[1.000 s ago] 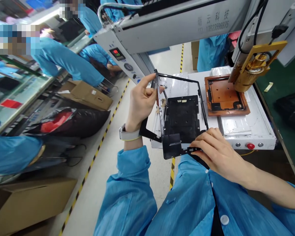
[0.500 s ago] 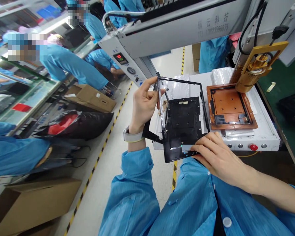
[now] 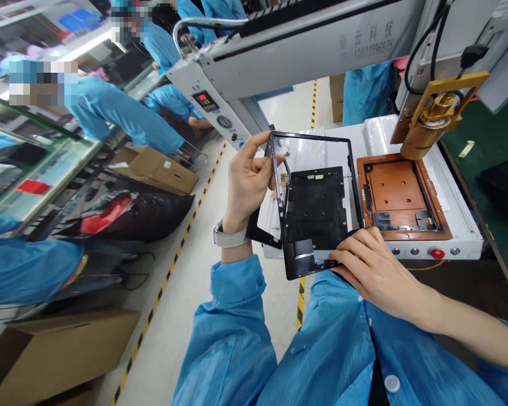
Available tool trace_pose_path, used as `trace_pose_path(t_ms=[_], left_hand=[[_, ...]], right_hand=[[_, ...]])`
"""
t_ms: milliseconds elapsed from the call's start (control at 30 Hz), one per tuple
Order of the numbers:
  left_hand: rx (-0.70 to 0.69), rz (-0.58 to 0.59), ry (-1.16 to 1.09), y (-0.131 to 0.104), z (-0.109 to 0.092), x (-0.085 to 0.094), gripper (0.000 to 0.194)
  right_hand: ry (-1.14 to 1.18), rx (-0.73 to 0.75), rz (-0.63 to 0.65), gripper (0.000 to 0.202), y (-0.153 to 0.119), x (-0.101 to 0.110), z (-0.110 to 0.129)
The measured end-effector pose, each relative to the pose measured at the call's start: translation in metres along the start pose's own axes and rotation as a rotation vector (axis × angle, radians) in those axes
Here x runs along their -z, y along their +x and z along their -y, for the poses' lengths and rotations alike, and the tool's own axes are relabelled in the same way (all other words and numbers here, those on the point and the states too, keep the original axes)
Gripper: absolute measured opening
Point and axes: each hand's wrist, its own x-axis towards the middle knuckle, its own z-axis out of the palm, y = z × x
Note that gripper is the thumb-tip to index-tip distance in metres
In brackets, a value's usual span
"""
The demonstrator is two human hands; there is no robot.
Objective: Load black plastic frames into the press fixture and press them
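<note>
I hold a thin black rectangular frame (image 3: 352,169) up in front of me with both hands. My left hand (image 3: 248,180) pinches its upper left edge; a pale watch band sits on that wrist. My right hand (image 3: 375,268) grips its lower right corner. Seen through the frame, a black fixture plate (image 3: 315,206) lies on the white machine bed (image 3: 432,248). To its right sits a copper-coloured fixture (image 3: 400,194), under a brass dispensing head (image 3: 434,121).
A grey gantry beam (image 3: 305,48) with a red digital display spans above. Red and silver buttons line the machine's front. Co-workers in blue coats sit along a bench at left. Cardboard boxes (image 3: 156,166) and a black bag (image 3: 131,211) lie beside the yellow-striped aisle.
The frame has turned from edge-on toward flat and facing me, and come slightly lower. The copper fixture has slid nearer on the bed. Both hands keep their grip.
</note>
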Motion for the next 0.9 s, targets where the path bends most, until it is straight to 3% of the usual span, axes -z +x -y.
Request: trace_pose_path(t_ms=[233,600,900], left_hand=[[0.003,-0.02,0.05,0.0,0.0,-0.001,0.068],[-0.03,-0.129,0.112,-0.002,-0.005,-0.007,0.057],[-0.058,-0.044,0.145,-0.003,0.001,-0.001,0.059]], right_hand=[[-0.024,0.0,-0.006,0.016,0.0,-0.002,0.002],[-0.048,0.053,-0.069,0.014,0.006,0.012,0.017],[-0.031,0.067,-0.113,0.016,0.008,0.018,0.023]])
